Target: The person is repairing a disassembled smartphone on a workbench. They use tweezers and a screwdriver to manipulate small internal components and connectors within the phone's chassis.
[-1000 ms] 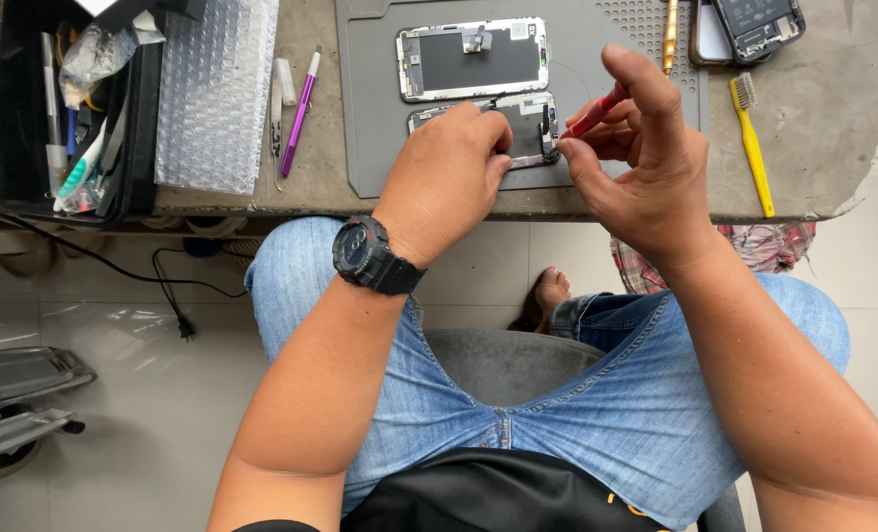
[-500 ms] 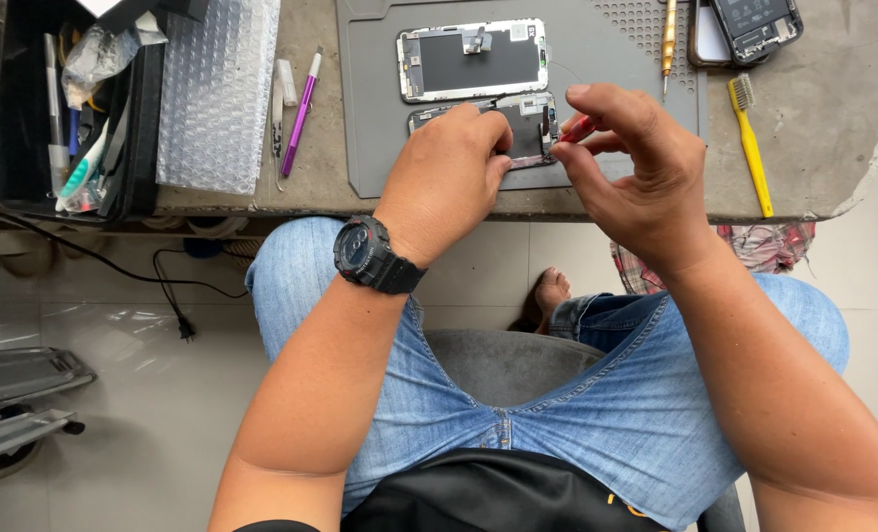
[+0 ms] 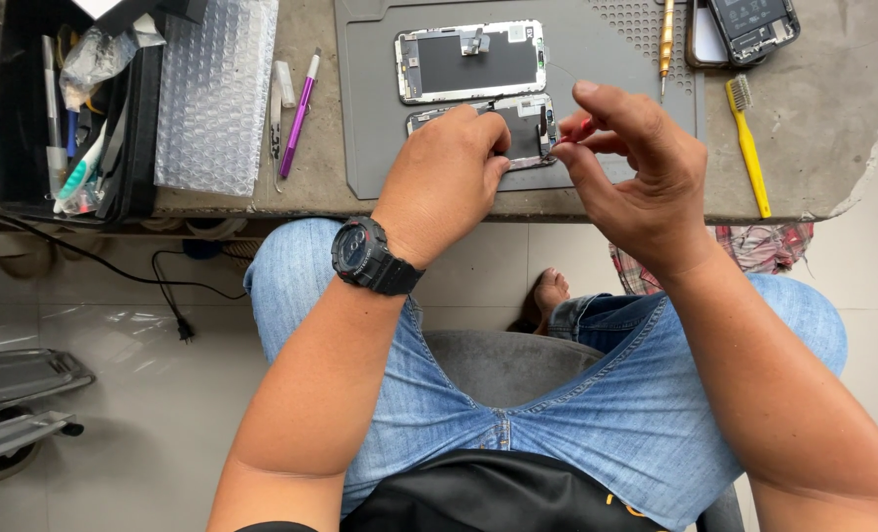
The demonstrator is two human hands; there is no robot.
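Two phone screen panels lie on a grey work mat (image 3: 370,148). The far screen panel (image 3: 469,61) lies untouched. My left hand (image 3: 444,182) rests on the near screen panel (image 3: 525,126) and holds it down by its left part. My right hand (image 3: 641,172) pinches a small red-handled tool (image 3: 579,128) between thumb and fingers, its tip at the near panel's right end. My hands hide most of that panel. A black watch (image 3: 365,256) sits on my left wrist.
A black tray of tools (image 3: 25,108) stands at the table's left, next to bubble wrap (image 3: 212,94) and a purple pen tool (image 3: 299,113). A yellow brush (image 3: 749,148), a screwdriver (image 3: 666,39) and an opened phone (image 3: 749,25) lie at the right.
My right hand has curled in and dropped toward the near panel, bringing the red tool's tip down to its right end. My left hand has stayed put.
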